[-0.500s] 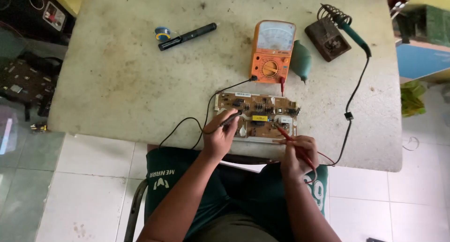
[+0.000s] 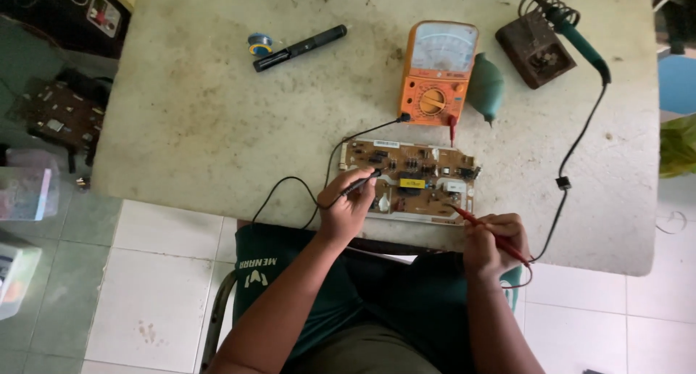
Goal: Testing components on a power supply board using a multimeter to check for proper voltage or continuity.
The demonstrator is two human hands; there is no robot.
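Gripping a black probe (image 2: 360, 183), the left hand (image 2: 348, 211) has its fingers closed round it, tip on the circuit board (image 2: 409, 180). The right hand (image 2: 493, 240) pinches a red probe (image 2: 482, 227), its tip at the board's near edge. The board lies flat on the tabletop (image 2: 196, 120), just before an orange meter (image 2: 436, 71), with leads running back to it.

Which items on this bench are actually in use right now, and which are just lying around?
In use: circuit board; black probe in left hand; red probe in right hand; orange multimeter, wired to both probes.

Lying about: soldering iron on its stand; green bulb; black pen-like tool; solder spool.
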